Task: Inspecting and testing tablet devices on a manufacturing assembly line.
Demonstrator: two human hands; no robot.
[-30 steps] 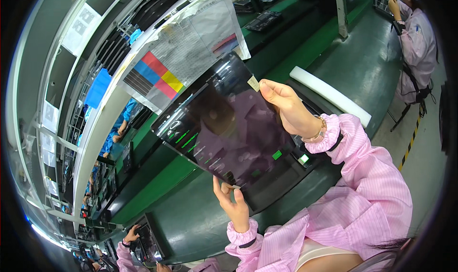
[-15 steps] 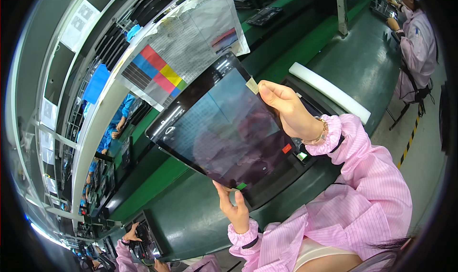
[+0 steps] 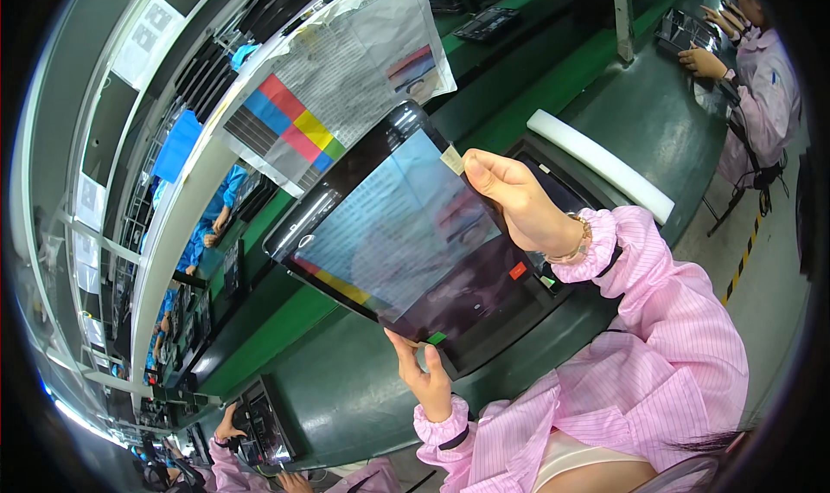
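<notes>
A glossy black screen panel (image 3: 406, 225) is held up tilted between my two hands. My right hand (image 3: 523, 203) pinches its upper right edge, beside a pale tape tab (image 3: 452, 159). My left hand (image 3: 424, 374) grips the lower edge near a green sticker (image 3: 437, 338), thumb and fingers around the rim. A red sticker (image 3: 518, 272) sits near the panel's right side. Its shiny face mirrors a printed sheet. Below and behind it, a black tray (image 3: 506, 320) lies on the green bench and is partly hidden.
Beyond the panel hangs a printed sheet with colour blocks (image 3: 346, 86). A white foam strip (image 3: 601, 166) lies on the green bench (image 3: 640, 95). At the far right a person in pink (image 3: 761, 86) handles a dark device; another person's hands (image 3: 229, 424) work at the lower left.
The panel has tipped slightly in my hands, so the printed sheet's reflection shows more brightly on it. Both hands keep their grip. The person at the far right has shifted their hands.
</notes>
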